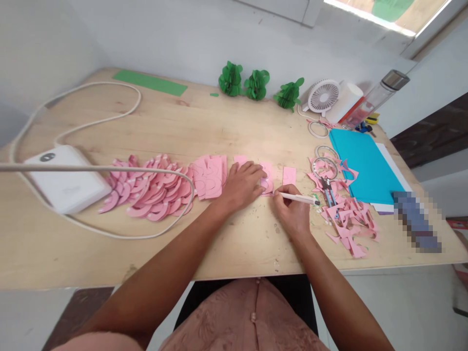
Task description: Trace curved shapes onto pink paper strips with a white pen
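Observation:
My left hand (245,183) lies flat, fingers stretched, over pink paper pieces. Its fingertips rest at a pink paper piece (268,171) with curved outlines drawn on it. My right hand (292,213) pinches a white pen (302,198), whose tip end points left toward that piece's lower edge. Just beyond the right hand lies a small pink paper rectangle (289,175). Left of my left hand are overlapping pink sheets (211,178) with drawn curves. Farther left spreads a heap of curved pink cut-outs (157,190).
Pink scraps (349,226), scissors (329,196) and tape rings (324,168) lie to the right, near a blue folder (365,163). A white box (68,180) and looping cable (146,237) occupy the left. Green paper shapes (257,85), a fan (323,96) and a bottle (380,95) stand behind.

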Tool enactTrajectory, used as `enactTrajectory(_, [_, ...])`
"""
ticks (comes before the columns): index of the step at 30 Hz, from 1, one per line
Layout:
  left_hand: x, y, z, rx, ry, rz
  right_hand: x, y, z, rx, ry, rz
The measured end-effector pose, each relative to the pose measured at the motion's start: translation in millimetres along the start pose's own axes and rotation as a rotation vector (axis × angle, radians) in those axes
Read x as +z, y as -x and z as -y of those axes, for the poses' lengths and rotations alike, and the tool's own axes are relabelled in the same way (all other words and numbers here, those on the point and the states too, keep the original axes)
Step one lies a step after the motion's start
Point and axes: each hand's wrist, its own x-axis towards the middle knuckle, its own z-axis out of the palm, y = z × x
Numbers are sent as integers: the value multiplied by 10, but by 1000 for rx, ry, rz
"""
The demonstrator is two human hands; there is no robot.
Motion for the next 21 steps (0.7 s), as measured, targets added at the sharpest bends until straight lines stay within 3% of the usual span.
enactTrajectory(14, [6, 0, 4, 1, 2, -1, 2, 26, 13, -14, -62, 61])
enactTrajectory(21, [2, 0, -2, -12, -2, 11, -11, -9, -31, 16, -56, -27])
